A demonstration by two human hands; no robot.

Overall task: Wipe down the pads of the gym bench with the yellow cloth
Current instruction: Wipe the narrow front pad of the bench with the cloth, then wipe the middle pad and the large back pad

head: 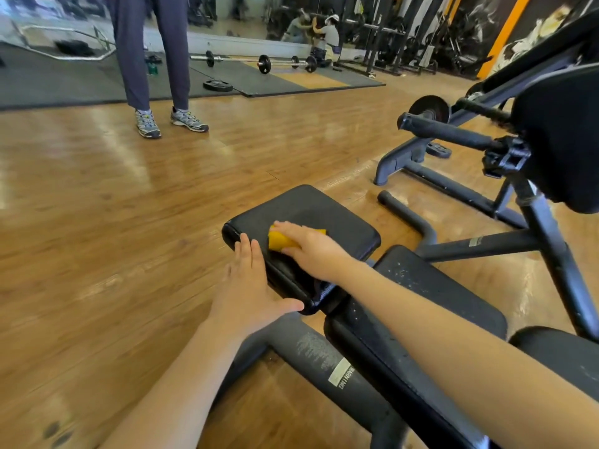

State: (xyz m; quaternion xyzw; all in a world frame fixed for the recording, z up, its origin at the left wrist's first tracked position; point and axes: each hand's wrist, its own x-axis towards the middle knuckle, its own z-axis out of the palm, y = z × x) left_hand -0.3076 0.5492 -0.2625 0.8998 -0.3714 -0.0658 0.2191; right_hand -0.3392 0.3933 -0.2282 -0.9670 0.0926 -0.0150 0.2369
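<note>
The gym bench has a black seat pad at the middle of the view and a longer black back pad running toward me on the right, speckled with droplets. The yellow cloth lies bunched on the seat pad. My right hand lies flat on the cloth with straight fingers, pressing it onto the pad. My left hand rests on the seat pad's left edge, fingers straight along the side and thumb reaching across the near corner.
The bench's dark steel frame with a warning sticker runs under the pads. Another black machine with a pad and handles stands at the right. A person in grey trousers stands on the wooden floor ahead. A barbell lies on mats beyond.
</note>
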